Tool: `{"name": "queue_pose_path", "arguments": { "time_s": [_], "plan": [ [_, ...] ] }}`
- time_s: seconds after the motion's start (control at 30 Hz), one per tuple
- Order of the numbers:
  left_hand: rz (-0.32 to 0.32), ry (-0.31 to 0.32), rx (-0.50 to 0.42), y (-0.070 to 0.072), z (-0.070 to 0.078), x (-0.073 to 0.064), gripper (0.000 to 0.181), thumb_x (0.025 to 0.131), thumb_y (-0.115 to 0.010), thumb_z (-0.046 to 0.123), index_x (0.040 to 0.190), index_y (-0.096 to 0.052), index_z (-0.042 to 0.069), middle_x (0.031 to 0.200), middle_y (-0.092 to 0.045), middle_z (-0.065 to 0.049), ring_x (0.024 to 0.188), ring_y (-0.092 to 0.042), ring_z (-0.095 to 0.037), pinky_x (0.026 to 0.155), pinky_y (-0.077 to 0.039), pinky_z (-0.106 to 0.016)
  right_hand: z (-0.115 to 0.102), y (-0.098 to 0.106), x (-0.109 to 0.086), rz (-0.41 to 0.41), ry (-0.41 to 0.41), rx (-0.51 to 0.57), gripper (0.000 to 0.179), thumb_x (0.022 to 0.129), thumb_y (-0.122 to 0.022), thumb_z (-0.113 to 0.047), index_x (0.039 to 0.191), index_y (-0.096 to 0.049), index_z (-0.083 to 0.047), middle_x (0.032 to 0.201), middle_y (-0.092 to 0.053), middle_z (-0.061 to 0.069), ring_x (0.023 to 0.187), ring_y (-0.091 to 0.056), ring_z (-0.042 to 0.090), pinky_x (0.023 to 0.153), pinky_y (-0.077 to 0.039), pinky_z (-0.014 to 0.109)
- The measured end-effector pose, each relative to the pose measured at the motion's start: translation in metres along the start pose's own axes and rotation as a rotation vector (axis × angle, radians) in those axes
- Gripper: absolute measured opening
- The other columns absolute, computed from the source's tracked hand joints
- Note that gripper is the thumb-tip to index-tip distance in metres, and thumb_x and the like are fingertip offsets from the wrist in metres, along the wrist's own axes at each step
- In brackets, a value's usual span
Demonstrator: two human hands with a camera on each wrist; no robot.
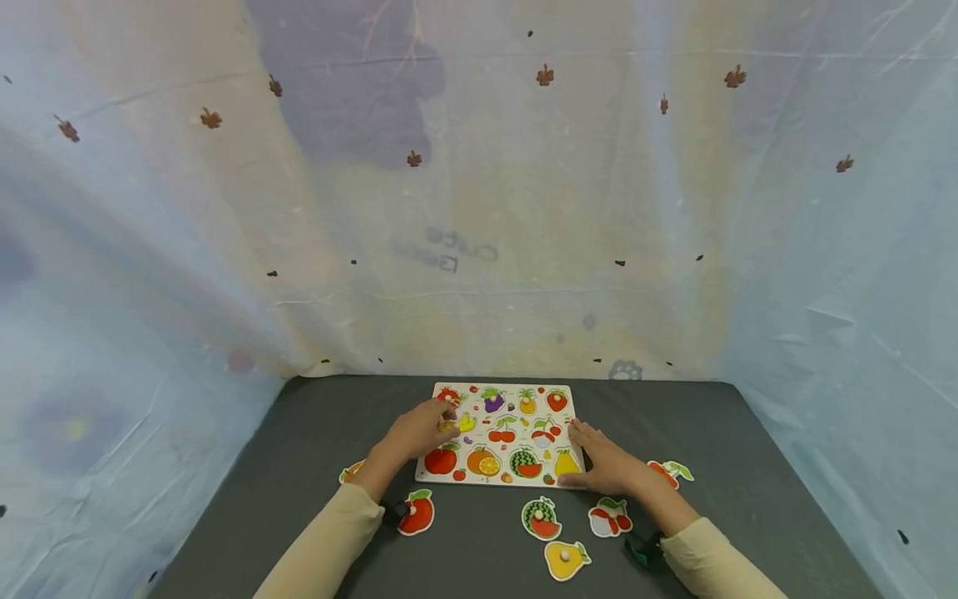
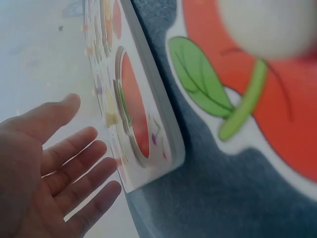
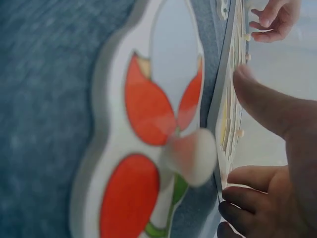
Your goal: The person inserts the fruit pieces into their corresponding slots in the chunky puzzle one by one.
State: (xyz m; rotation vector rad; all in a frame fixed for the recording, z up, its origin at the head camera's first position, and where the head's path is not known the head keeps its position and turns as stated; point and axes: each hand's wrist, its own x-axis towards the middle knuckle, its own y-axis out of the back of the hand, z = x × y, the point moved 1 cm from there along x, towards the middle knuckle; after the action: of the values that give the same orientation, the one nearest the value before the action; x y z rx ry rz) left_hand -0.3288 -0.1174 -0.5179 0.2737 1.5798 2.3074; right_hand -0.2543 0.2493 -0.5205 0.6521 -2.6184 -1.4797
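Observation:
A white fruit puzzle board [image 1: 479, 478] lies on the dark table, with some knobbed pieces seated in it. My left hand [image 1: 425, 428] is over its left side beside a yellow banana [image 1: 466, 423]; its fingers are loosely extended in the left wrist view, with nothing seen between them. At the board's right edge, my right hand [image 1: 604, 462] rests with thumb and fingers spread, near the pear picture [image 1: 566, 462]. Close to the left wrist lies a red apple piece [image 2: 292, 129]. Under the right wrist is a red-and-white fruit piece [image 3: 131, 188] with a knob.
In front of the board lie a watermelon piece [image 1: 540, 519] and a yellow pear piece [image 1: 565, 562]. A red piece with green leaves [image 1: 671, 473] sits beyond the right forearm. An orange piece [image 1: 348, 472] is partly hidden by the left arm. Printed curtains [image 1: 479, 208] surround the table.

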Motion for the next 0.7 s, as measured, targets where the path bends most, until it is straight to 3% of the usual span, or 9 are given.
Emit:
{"name": "queue_pose_path", "arguments": {
  "time_s": [0.1, 0.27, 0.47, 0.7],
  "plan": [
    [-0.012, -0.028, 0.034, 0.000, -0.002, -0.002, 0.048, 0.099, -0.078, 0.045, 0.133, -0.071, 0.011, 0.132, -0.068, -0.007, 0.118, -0.065, -0.026, 0.102, -0.056, -0.051, 0.002, 0.002, -0.002, 0.062, 0.012, 0.000, 0.096, 0.096, -0.081, -0.047, 0.164, -0.036, 0.005, 0.171, -0.027, 0.031, 0.157, -0.024, 0.055, 0.123, -0.024, 0.071],
    [-0.047, -0.066, 0.062, -0.001, -0.010, -0.006, 0.071, 0.097, -0.079, 0.050, 0.149, -0.061, 0.006, 0.151, -0.059, -0.014, 0.143, -0.052, -0.035, 0.119, -0.043, -0.056, 0.004, 0.007, -0.009, 0.181, 0.009, -0.029, 0.078, 0.099, -0.079, -0.043, 0.155, -0.052, 0.003, 0.159, -0.048, 0.029, 0.148, -0.043, 0.052, 0.117, -0.038, 0.069],
    [-0.121, -0.111, 0.069, -0.004, -0.020, -0.012, 0.091, 0.096, -0.079, 0.055, 0.162, -0.045, 0.003, 0.167, -0.044, -0.016, 0.156, -0.038, -0.036, 0.126, -0.033, -0.055, 0.001, 0.014, -0.024, 0.262, -0.022, -0.015, 0.056, 0.101, -0.076, -0.037, 0.143, -0.065, -0.002, 0.146, -0.062, 0.021, 0.138, -0.056, 0.047, 0.111, -0.045, 0.066],
    [-0.185, -0.107, 0.061, -0.006, -0.026, -0.014, 0.103, 0.092, -0.079, 0.059, 0.166, -0.036, 0.001, 0.174, -0.031, -0.018, 0.161, -0.028, -0.039, 0.128, -0.028, -0.056, 0.001, 0.023, -0.040, 0.339, -0.022, 0.008, 0.043, 0.104, -0.075, -0.032, 0.136, -0.069, -0.004, 0.134, -0.069, 0.015, 0.123, -0.065, 0.041, 0.102, -0.052, 0.063]
  ]
}}
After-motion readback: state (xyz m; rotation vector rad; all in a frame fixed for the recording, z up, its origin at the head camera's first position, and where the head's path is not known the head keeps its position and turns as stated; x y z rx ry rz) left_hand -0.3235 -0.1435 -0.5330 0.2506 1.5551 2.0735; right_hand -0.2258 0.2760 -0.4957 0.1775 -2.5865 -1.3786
